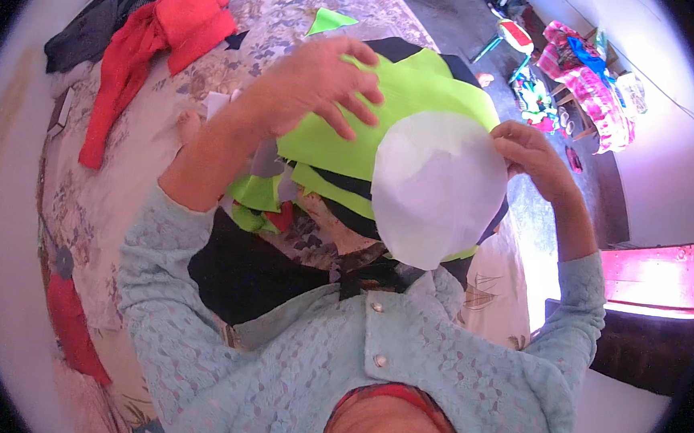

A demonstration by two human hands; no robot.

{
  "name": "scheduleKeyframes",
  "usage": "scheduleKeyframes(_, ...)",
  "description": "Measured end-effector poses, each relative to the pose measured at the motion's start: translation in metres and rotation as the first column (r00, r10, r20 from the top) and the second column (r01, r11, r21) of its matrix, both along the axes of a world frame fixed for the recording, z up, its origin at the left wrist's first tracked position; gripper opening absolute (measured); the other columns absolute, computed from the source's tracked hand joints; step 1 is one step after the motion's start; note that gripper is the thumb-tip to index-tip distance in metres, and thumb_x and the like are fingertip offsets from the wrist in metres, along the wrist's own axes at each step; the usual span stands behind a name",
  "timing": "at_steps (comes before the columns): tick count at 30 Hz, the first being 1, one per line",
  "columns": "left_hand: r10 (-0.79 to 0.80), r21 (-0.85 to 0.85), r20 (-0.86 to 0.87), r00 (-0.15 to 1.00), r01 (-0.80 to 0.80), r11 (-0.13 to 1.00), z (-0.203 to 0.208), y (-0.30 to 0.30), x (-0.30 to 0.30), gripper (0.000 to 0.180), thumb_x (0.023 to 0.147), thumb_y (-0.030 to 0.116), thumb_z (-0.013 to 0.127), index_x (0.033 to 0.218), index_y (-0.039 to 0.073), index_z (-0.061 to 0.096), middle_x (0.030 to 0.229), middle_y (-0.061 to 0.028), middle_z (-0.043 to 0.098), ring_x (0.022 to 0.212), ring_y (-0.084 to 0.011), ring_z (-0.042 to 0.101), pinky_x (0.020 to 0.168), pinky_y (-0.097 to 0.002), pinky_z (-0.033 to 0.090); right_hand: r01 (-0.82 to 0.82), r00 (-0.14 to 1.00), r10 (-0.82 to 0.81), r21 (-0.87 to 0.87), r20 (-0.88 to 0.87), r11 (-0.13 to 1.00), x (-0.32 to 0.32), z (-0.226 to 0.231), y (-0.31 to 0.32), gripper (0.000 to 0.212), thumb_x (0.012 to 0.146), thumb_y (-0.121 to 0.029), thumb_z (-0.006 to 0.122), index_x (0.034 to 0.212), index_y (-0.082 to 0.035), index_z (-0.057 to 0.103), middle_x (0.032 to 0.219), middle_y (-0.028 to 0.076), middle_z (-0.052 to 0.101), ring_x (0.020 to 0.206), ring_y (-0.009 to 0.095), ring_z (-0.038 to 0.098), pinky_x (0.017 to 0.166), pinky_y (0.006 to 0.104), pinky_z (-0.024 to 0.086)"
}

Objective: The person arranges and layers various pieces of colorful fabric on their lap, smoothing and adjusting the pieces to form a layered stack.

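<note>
My right hand (536, 159) is closed, its thumb and fingers pinched at the right edge of a white, rounded paper-like piece (437, 195). That piece stands in front of lime-green fabric (328, 144) and covers part of it. Over the upper left of the green fabric is my left hand (320, 90), open with fingers spread and nothing held. Whether its fingertips touch the cloth I cannot tell. Dark fabric (452, 66) shows beneath and behind the green. Smaller green scraps (258, 193) lie below my left wrist, beside a bit of red cloth (284, 217).
I am at a bed with a flowered sheet (289, 7). A red garment (137, 53) and dark clothing (94, 34) lie at its far left, and a green triangular scrap (331, 21) farther back. Beyond the right edge stand a red-topped stool (516, 36) and a cloth-draped table (604, 110).
</note>
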State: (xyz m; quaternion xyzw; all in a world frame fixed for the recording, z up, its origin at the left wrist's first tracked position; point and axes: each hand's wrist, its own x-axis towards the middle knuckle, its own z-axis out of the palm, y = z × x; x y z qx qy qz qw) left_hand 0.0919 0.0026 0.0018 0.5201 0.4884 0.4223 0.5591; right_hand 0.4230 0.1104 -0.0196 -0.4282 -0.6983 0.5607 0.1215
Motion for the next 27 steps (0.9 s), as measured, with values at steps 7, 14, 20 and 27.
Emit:
scheduleKeyframes(7,0.261,0.086,0.014,0.965,-0.261,0.962,-0.016,-0.020,-0.079,0.036,0.090,0.029,0.057,0.114,0.002,0.049,0.101,-0.0139,0.062,0.084,-0.0198,0.065,0.063,-0.0271,0.055,-0.119,0.993,0.106,0.319,0.060,0.940,-0.023,0.004,-0.001,0.037,0.080,-0.016,0.066,0.114,-0.005,0.054,0.075,-0.002,0.053,0.069,0.006,0.051,0.061,0.0202,0.040)
scheduleKeyframes(14,0.391,0.049,-0.105,0.915,-0.388,0.920,-0.049,-0.023,-0.123,0.038,0.090,0.034,0.059,0.110,0.002,0.053,0.103,-0.0133,0.063,0.085,-0.0200,0.065,0.066,-0.0301,0.055,-0.112,0.993,0.088,0.413,0.076,0.904,-0.017,0.004,0.006,0.057,0.068,-0.006,0.067,0.123,-0.006,0.052,0.075,-0.003,0.049,0.069,0.006,0.049,0.065,0.0206,0.040)
scheduleKeyframes(20,0.333,-0.045,-0.386,0.861,-0.378,0.925,-0.093,-0.024,-0.174,0.030,0.084,0.033,0.063,0.100,0.007,0.061,0.093,-0.0065,0.064,0.080,-0.0182,0.063,0.060,-0.0308,0.052,-0.289,0.952,0.101,0.741,0.289,0.607,-0.032,0.025,0.032,0.056,0.078,-0.021,0.066,0.129,-0.007,0.049,0.112,0.010,0.057,0.105,0.021,0.055,0.087,0.0337,0.044)
scheduleKeyframes(27,0.020,-0.253,-0.760,0.649,-0.326,0.911,-0.139,-0.018,-0.200,0.032,0.082,0.037,0.065,0.094,0.008,0.064,0.078,-0.0026,0.062,0.065,-0.0124,0.061,0.052,-0.0293,0.048,-0.456,0.881,0.290,0.836,0.374,0.305,-0.135,0.032,0.042,0.052,0.090,-0.028,0.058,0.136,-0.010,0.044,0.142,0.015,0.039,0.133,0.031,0.036,0.110,0.0410,0.028)
